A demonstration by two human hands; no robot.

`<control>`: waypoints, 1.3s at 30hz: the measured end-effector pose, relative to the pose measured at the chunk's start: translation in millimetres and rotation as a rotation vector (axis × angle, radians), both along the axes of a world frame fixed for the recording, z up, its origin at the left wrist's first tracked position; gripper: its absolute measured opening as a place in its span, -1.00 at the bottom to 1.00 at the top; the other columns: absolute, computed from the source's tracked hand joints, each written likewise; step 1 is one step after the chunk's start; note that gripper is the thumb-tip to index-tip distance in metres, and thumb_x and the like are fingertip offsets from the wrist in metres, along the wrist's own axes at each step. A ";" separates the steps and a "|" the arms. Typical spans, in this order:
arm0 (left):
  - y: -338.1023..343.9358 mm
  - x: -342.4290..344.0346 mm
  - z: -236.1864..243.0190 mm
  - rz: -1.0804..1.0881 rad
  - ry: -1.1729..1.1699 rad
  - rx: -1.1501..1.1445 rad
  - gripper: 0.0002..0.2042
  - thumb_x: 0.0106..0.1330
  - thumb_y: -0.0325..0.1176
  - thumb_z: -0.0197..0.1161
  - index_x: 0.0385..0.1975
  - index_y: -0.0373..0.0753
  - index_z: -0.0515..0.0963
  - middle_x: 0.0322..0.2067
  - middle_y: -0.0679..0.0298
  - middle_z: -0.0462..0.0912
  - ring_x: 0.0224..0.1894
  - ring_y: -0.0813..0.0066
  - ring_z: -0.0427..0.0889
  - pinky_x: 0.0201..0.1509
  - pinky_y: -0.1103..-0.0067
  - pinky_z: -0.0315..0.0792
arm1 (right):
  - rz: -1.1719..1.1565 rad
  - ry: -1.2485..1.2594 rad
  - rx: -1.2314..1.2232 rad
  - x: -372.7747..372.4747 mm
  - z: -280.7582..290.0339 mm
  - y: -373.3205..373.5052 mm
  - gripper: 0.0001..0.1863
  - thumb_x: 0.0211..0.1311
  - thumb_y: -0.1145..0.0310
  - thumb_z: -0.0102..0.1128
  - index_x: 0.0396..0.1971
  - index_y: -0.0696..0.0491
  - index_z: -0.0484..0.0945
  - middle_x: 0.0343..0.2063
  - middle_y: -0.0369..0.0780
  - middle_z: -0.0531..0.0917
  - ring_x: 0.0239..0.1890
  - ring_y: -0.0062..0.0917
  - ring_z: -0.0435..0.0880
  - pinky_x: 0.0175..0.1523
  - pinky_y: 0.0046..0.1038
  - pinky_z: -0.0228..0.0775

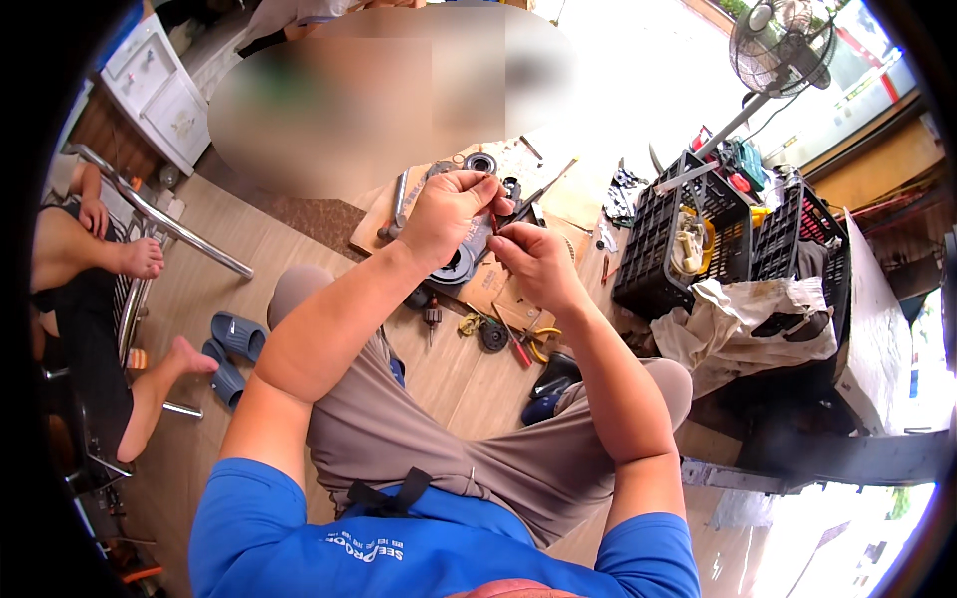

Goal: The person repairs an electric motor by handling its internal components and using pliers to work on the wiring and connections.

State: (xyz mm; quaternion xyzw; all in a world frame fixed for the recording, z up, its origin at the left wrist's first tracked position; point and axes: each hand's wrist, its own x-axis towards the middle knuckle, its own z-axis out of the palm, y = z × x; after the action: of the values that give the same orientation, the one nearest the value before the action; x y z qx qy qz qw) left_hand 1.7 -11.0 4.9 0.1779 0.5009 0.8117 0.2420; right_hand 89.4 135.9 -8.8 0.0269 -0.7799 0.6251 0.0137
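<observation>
In front of me, above a sheet of cardboard, my left hand is closed in a pinch. My right hand pinches close beside it, slightly lower. A thin, reddish piece runs between their fingertips; it is too small to name. Beneath them lie a grey metal housing with a round opening and a ring-shaped part. A hammer lies at the left edge of the cardboard. Nearer me are a drill chuck, a round black part, a red-handled screwdriver and yellow-handled pliers.
Black plastic crates with tools and gloves stand at right, with a whitish cloth draped near them. A fan rises behind. At left are blue slippers and another person's bare legs by a metal-framed chair. The far middle is blurred.
</observation>
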 end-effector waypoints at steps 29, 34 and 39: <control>-9.8 -10.0 -1.0 -0.341 -0.084 0.128 -0.77 0.46 -0.30 0.01 -0.22 -0.32 0.54 -0.38 0.20 0.63 -0.20 0.34 0.67 -0.01 0.47 0.52 | 0.203 -0.174 -0.287 8.4 3.9 3.3 -0.73 0.39 0.30 0.08 -0.30 0.21 0.61 -0.61 -0.39 0.52 -0.54 -0.76 0.46 -0.40 -0.65 0.32; -9.4 -3.1 4.5 -0.312 -0.099 0.165 -0.80 0.44 -0.34 0.04 -0.31 -0.34 0.53 -0.42 0.23 0.61 -0.23 0.37 0.66 -0.03 0.51 0.53 | 0.193 -0.125 -0.257 6.4 -1.8 3.1 -0.78 0.34 0.33 0.16 -0.35 0.19 0.65 -0.61 -0.40 0.52 -0.53 -0.77 0.45 -0.41 -0.65 0.31; -7.3 1.5 7.0 -0.222 -0.083 0.153 -0.80 0.45 -0.36 0.03 -0.32 -0.34 0.52 -0.43 0.21 0.60 -0.25 0.36 0.66 -0.06 0.52 0.54 | 0.118 -0.110 -0.288 6.5 -2.7 1.2 -0.84 0.29 0.39 0.21 -0.38 0.18 0.66 -0.60 -0.41 0.53 -0.53 -0.78 0.43 -0.41 -0.66 0.29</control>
State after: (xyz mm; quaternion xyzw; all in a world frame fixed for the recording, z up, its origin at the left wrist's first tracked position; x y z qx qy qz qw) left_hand 3.1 -18.3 11.9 0.2163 0.4042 0.8226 0.3364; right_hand 95.9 137.1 -11.5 0.0363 -0.6788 0.7308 -0.0619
